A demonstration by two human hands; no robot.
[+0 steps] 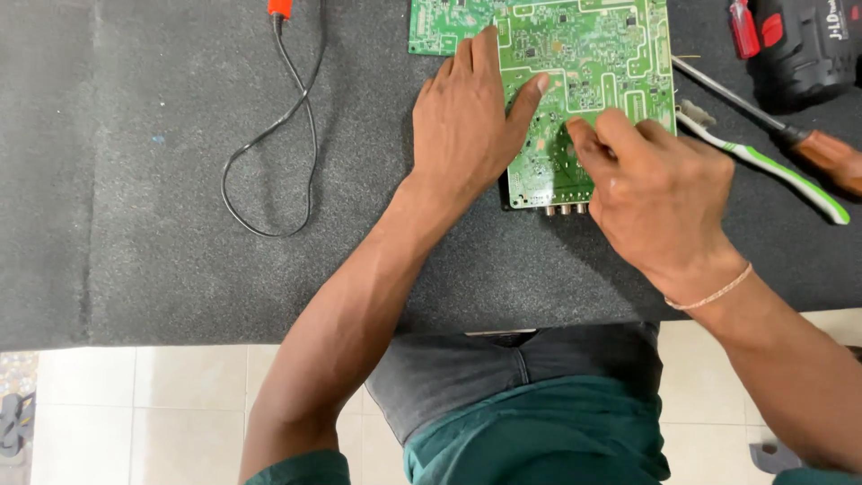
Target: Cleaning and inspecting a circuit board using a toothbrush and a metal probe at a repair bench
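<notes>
A green circuit board (584, 54) lies face down on a dark grey mat (162, 180), solder side up, with round connectors along its near edge. My left hand (467, 121) rests flat on the board's left edge, thumb stretched onto the board. My right hand (651, 189) is over the board's near right part, its fingertips pinched together and touching the board surface. Whether anything small sits between those fingertips is too small to tell.
A green-and-white toothbrush (772, 166) lies right of the board. A screwdriver with a wooden handle (808, 144) and a black-and-red cordless drill (799, 40) sit at the far right. A black cable (287, 135) loops on the mat's left. The mat's near edge meets tiled floor.
</notes>
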